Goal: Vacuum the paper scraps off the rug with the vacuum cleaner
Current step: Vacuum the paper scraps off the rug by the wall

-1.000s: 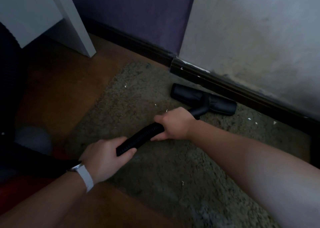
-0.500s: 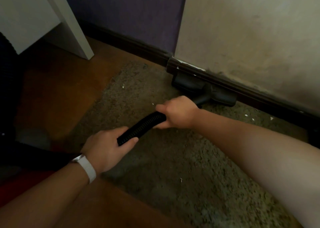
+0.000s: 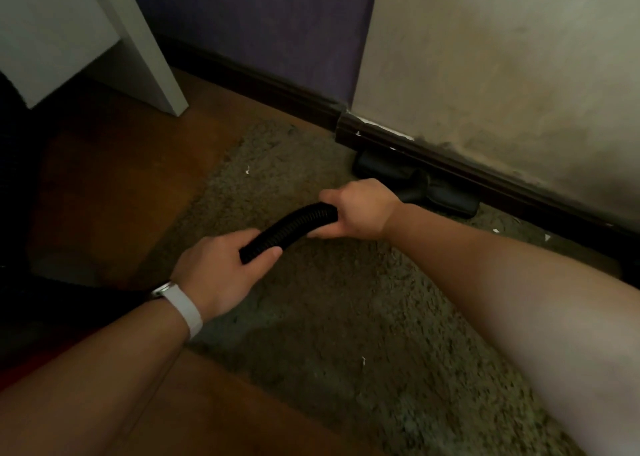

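Black ribbed hose (image 3: 294, 225) runs between both hands over the rug (image 3: 346, 317). From my remote seat I see the left hand (image 3: 221, 275), a white wristband (image 3: 185, 308) on its wrist, gripping the near end, fingers (image 3: 239, 235) and thumb curled round it. The right hand (image 3: 360, 209) is wrapped round the hose further along. Beyond it the vacuum's floor head (image 3: 415, 185) lies at the rug's far edge, tight against the dark skirting board (image 3: 450, 157). Paper scraps (image 3: 247, 169) lie scattered on the rug: one near its left edge, one towards the near edge, two by the far edge to the right of the floor head. Wooden floor (image 3: 104, 185) borders the rug on the left, where a white furniture leg (image 3: 145, 57) stands.
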A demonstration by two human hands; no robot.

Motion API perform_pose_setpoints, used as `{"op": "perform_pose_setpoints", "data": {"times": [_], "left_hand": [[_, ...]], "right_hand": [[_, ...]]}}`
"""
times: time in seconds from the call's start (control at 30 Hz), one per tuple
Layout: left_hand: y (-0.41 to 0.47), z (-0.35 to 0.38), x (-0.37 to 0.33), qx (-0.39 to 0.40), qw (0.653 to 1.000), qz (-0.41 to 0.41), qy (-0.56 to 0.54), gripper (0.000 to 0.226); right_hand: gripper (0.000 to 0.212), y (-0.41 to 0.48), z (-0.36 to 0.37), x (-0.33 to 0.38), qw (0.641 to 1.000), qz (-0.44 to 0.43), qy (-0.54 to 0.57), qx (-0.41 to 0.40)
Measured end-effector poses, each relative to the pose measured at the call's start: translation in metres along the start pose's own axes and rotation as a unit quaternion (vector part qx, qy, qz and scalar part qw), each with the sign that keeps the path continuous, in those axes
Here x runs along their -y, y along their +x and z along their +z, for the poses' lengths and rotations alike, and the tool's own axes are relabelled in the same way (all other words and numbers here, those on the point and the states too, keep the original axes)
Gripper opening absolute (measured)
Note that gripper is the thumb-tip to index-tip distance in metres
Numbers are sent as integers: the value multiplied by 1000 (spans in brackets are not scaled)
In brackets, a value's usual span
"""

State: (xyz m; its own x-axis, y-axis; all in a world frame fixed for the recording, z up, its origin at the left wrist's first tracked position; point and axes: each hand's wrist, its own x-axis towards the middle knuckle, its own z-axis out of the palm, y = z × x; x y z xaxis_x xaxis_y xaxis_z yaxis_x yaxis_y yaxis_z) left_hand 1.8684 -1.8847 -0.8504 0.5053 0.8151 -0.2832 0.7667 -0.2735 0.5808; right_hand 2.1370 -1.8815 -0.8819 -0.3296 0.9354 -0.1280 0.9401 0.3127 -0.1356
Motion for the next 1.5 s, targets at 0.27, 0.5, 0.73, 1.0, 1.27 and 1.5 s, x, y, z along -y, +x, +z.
{"op": "perform_pose_setpoints", "data": {"times": [0.27,0.5,0.73,1.0,1.27,1.5], "left_hand": [[-31,12,17,56,994,66,64,26],[-64,17,32,92,985,117,86,25],[-83,15,16,136,963,168,161,30],[-88,37,-20,145,964,178,137,31],[-97,78,-68,175,956,187,143,34],[-107,99,-95,205,932,234,185,36]], "right_hand": [[60,-36,13,25,998,-42,-14,43],[59,-67,21,58,995,-70,-1,66],[57,-111,21,72,996,-77,32,34],[55,-183,9,98,962,163,188,-111],[53,-176,4,113,542,574,580,-202],[43,-172,1,101,515,633,545,-192]]}}
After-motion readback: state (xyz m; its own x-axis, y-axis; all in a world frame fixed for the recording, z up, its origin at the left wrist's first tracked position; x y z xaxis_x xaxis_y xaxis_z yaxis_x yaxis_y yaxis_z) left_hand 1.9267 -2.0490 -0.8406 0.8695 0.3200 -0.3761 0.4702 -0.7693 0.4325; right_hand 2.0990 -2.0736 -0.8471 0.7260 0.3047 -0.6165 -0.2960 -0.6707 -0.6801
